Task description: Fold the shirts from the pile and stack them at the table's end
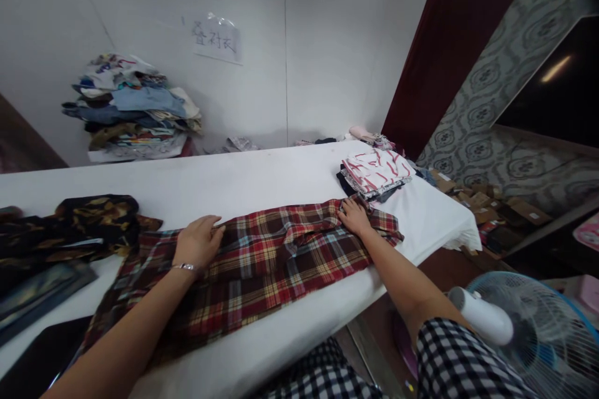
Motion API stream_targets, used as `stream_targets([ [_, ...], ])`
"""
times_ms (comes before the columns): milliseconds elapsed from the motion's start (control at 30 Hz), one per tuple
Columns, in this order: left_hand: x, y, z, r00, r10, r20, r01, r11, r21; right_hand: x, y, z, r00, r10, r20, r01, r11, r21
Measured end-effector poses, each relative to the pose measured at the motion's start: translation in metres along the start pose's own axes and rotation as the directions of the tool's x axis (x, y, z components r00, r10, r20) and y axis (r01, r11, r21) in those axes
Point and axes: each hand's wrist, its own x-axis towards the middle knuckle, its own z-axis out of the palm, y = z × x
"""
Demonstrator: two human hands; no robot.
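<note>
A red plaid shirt (pixel 262 262) lies spread lengthwise on the white table (pixel 243 181). My left hand (pixel 199 243) rests flat on its upper edge near the middle-left, fingers apart; a bracelet circles that wrist. My right hand (pixel 354 217) presses on the shirt's right end, fingers spread on the cloth. Neither hand is seen lifting the fabric.
A folded stack topped by a red-and-white print (pixel 377 173) sits at the table's right end. Dark patterned garments (pixel 70 224) lie at the left. A tall pile of clothes (pixel 133 109) leans against the back wall. A fan (pixel 538 336) stands at lower right, boxes beyond.
</note>
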Motion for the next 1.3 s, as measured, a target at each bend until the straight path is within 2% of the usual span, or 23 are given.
stream_targets([
  [67,-0.015,0.005,-0.005,0.992,0.109,-0.057,-0.112,0.992,-0.057,0.000,0.000,0.002,1.000,0.001,0.010,-0.001,1.000,-0.007],
  [133,-0.033,0.013,-0.007,0.977,0.213,-0.024,-0.214,0.971,-0.104,0.001,0.000,0.004,1.000,0.001,0.018,-0.001,1.000,-0.008],
  [200,-0.050,0.019,-0.008,0.963,0.267,0.040,-0.260,0.957,-0.131,0.003,0.002,0.004,1.000,0.004,0.026,-0.004,1.000,0.001],
  [300,-0.070,0.021,-0.008,0.958,0.264,0.108,-0.250,0.959,-0.130,0.007,0.009,-0.001,0.998,0.021,0.063,-0.026,0.997,0.072],
  [367,-0.078,0.021,-0.009,0.958,0.253,0.136,-0.242,0.966,-0.095,0.010,0.014,-0.009,0.996,0.015,0.089,-0.033,0.978,0.208],
  [433,-0.082,0.020,-0.012,0.956,0.238,0.173,-0.235,0.971,-0.041,0.008,0.013,-0.019,0.999,-0.006,0.052,-0.012,0.937,0.350],
  [500,-0.083,0.020,-0.015,0.954,0.215,0.210,-0.221,0.975,0.006,-0.002,0.001,-0.027,0.996,-0.084,-0.037,0.092,0.902,0.421],
  [567,-0.081,0.020,-0.019,0.955,0.184,0.233,-0.195,0.980,0.026,-0.017,-0.022,-0.032,0.966,-0.250,-0.070,0.257,0.873,0.415],
  [600,-0.079,0.020,-0.022,0.955,0.168,0.244,-0.181,0.983,0.029,-0.026,-0.037,-0.033,0.936,-0.349,-0.055,0.340,0.849,0.404],
  [700,-0.074,0.018,-0.031,0.961,0.106,0.256,-0.120,0.992,0.039,-0.053,-0.079,-0.031,0.842,-0.537,0.058,0.487,0.801,0.347],
  [767,-0.076,0.016,-0.035,0.963,0.078,0.257,-0.088,0.996,0.027,-0.066,-0.095,-0.026,0.812,-0.566,0.145,0.508,0.807,0.301],
  [833,-0.084,0.013,-0.035,0.955,0.091,0.281,-0.090,0.996,-0.015,-0.074,-0.100,-0.019,0.800,-0.563,0.208,0.508,0.820,0.265],
  [933,-0.100,0.007,-0.032,0.933,0.145,0.331,-0.112,0.987,-0.115,-0.076,-0.092,-0.009,0.802,-0.556,0.217,0.507,0.827,0.243],
  [1000,-0.105,0.000,-0.033,0.940,0.147,0.309,-0.090,0.978,-0.190,-0.072,-0.088,-0.008,0.812,-0.552,0.189,0.496,0.824,0.272],
  [1067,-0.103,-0.009,-0.040,0.970,0.081,0.231,-0.033,0.978,-0.208,-0.069,-0.091,-0.011,0.820,-0.559,0.124,0.502,0.806,0.314],
  [1133,-0.094,-0.020,-0.051,0.988,-0.075,0.132,0.092,0.988,-0.126,-0.068,-0.100,-0.016,0.817,-0.575,0.030,0.535,0.777,0.332],
  [1200,-0.084,-0.031,-0.060,0.958,-0.275,0.080,0.276,0.961,-0.002,-0.070,-0.114,-0.017,0.804,-0.595,-0.004,0.566,0.764,0.310],
  [1300,-0.072,-0.046,-0.062,0.883,-0.457,0.107,0.448,0.889,0.098,-0.079,-0.132,-0.005,0.772,-0.629,0.094,0.596,0.767,0.236],
])
